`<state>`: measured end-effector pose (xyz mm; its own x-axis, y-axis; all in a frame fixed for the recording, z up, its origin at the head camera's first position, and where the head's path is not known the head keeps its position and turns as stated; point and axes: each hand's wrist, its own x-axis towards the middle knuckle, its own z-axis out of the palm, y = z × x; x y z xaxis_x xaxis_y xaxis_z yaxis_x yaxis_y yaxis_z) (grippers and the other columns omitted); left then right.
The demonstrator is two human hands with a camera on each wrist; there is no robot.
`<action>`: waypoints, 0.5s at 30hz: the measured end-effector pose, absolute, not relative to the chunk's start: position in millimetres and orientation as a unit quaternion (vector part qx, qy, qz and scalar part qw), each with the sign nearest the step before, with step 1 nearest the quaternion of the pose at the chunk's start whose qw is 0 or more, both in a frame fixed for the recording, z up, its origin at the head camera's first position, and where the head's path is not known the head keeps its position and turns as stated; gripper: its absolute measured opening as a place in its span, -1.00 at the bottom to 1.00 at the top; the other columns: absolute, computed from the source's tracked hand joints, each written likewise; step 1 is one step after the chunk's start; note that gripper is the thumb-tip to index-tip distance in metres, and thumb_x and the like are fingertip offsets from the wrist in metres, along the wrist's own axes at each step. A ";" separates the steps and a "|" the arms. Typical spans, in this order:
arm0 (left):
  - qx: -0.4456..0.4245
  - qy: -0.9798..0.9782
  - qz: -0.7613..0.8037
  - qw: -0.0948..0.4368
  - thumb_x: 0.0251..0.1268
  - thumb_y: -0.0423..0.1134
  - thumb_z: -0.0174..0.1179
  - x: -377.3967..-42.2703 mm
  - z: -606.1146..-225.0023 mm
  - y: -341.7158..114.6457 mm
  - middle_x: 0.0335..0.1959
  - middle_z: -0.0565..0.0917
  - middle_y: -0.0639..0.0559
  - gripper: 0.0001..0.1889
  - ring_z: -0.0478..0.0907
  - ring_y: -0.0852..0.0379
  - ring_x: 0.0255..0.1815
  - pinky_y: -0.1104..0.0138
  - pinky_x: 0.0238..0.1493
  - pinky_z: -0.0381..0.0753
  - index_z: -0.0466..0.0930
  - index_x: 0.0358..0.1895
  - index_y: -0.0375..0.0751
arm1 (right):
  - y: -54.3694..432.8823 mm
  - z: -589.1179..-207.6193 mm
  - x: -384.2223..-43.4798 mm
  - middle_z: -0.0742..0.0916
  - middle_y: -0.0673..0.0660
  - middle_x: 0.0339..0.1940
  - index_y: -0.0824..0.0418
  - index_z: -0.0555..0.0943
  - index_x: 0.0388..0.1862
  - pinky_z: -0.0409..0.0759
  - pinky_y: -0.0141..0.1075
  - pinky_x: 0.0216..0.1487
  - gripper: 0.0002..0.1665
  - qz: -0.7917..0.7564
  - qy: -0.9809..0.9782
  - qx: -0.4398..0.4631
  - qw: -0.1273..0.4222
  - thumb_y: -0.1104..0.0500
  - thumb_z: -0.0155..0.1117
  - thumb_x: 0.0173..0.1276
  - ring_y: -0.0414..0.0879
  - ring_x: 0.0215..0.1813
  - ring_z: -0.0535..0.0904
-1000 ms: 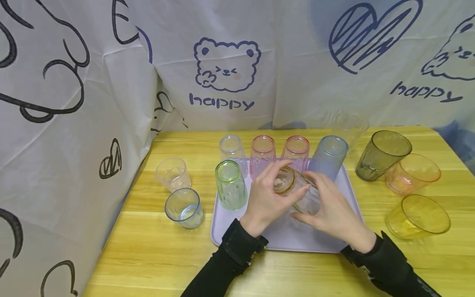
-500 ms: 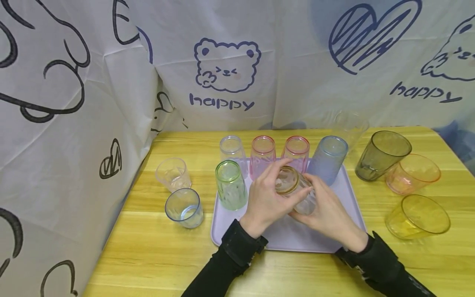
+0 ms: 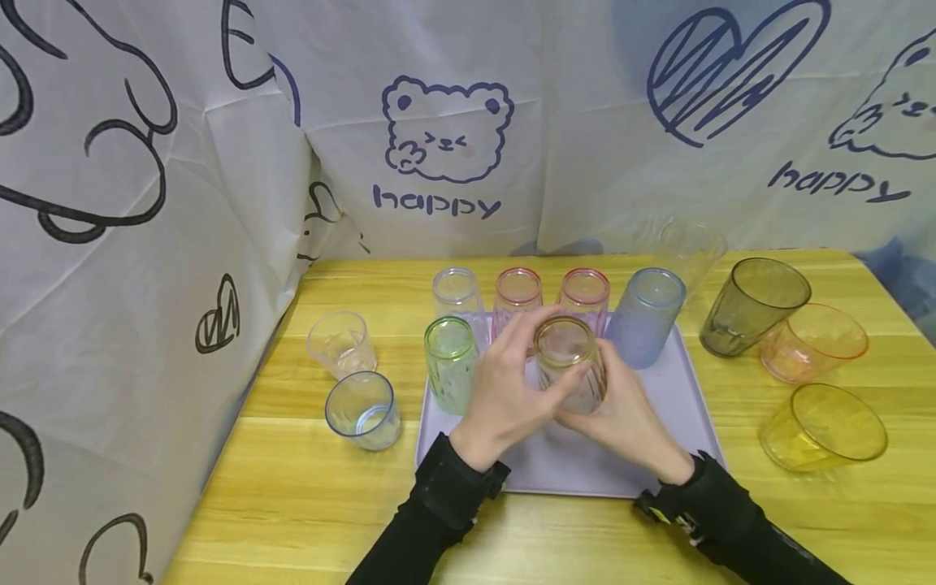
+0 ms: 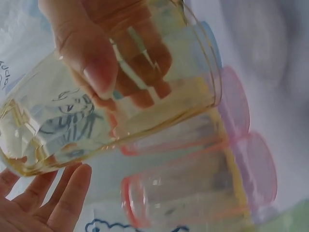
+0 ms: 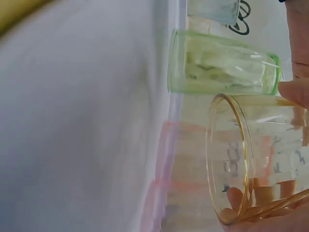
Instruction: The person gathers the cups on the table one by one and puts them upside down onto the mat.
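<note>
Both hands hold an amber-tinted drinking glass (image 3: 565,345) upside down over the lilac tray (image 3: 578,475), its base facing up. My left hand (image 3: 504,394) grips it near the base, thumb in front and fingers behind. Lower on its side, my right hand (image 3: 627,418) grips the same glass. In the right wrist view, the amber glass (image 5: 270,145) has its rim apart from the tray. Upturned on the tray stand a green glass (image 3: 449,370), two pink glasses (image 3: 517,291), a clear glass (image 3: 457,294) and a blue glass (image 3: 649,317).
Left of the tray are a clear tumbler (image 3: 344,349) and a blue-rimmed tumbler (image 3: 363,418). A dark grey glass (image 3: 753,309), an orange glass (image 3: 812,345) and a yellow glass (image 3: 819,426) stand at right. A faint clear glass (image 3: 687,252) is behind, near the patterned cloth (image 3: 578,179).
The amber glass has turned from a strong tilt to nearly upright with its base up. My right hand has moved left around it; my left hand has shifted slightly left.
</note>
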<state>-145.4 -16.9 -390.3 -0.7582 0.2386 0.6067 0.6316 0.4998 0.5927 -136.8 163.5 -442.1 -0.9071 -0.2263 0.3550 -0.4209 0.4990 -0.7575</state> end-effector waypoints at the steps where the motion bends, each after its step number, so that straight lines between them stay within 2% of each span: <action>1: -0.262 -0.833 -0.426 0.235 0.20 0.06 0.28 -145.7 -389.0 -20.4 0.13 0.67 -0.03 -0.36 0.66 0.10 -0.02 0.26 -0.09 0.70 0.46 0.32 -0.13 | 160.5 -442.4 -137.4 0.68 0.24 0.18 0.31 0.37 0.34 0.53 0.13 0.27 -0.02 0.472 -0.856 0.185 0.100 0.18 0.65 -0.07 0.09 0.22 0.58; 5: -0.249 -0.834 -0.417 0.260 0.27 0.06 0.18 -147.4 -383.6 -37.0 0.20 0.65 -0.06 -0.41 0.62 0.04 0.19 0.20 0.19 0.64 0.46 0.32 -0.14 | 147.3 -443.3 -140.3 0.65 0.21 0.19 0.27 0.36 0.35 0.52 -0.02 0.26 0.02 0.494 -0.847 0.175 0.088 0.17 0.68 -0.09 -0.01 0.21 0.55; 8: -0.228 -0.842 -0.399 0.282 0.29 0.06 0.14 -149.4 -380.8 -50.4 0.21 0.64 -0.06 -0.43 0.57 0.02 0.28 0.14 0.32 0.56 0.49 0.30 -0.15 | 136.8 -446.0 -143.7 0.64 0.24 0.19 0.27 0.33 0.37 0.52 0.03 0.27 0.05 0.516 -0.836 0.168 0.079 0.18 0.68 -0.10 0.05 0.21 0.56; 10: -0.215 -0.849 -0.383 0.294 0.29 0.06 0.14 -151.2 -380.1 -58.8 0.20 0.64 -0.07 -0.44 0.57 0.00 0.27 0.11 0.32 0.56 0.50 0.28 -0.16 | 130.5 -448.7 -146.0 0.62 0.28 0.21 0.30 0.31 0.39 0.48 0.13 0.31 0.07 0.534 -0.826 0.164 0.071 0.20 0.67 -0.10 0.15 0.24 0.56; 15: -0.188 -0.873 -0.329 0.308 0.30 0.09 0.12 -155.4 -382.4 -74.6 0.21 0.63 -0.11 -0.43 0.55 -0.07 0.26 0.05 0.32 0.55 0.50 0.28 -0.15 | 117.8 -454.0 -151.2 0.59 0.33 0.27 0.32 0.27 0.43 0.42 0.20 0.38 0.10 0.575 -0.801 0.158 0.052 0.27 0.66 -0.07 0.23 0.31 0.52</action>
<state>-155.4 -74.6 -382.4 -0.7400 0.1249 0.6609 0.5306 0.7124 0.4594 -151.2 117.8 -454.0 -0.9445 -0.1937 0.2653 -0.3133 0.2884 -0.9048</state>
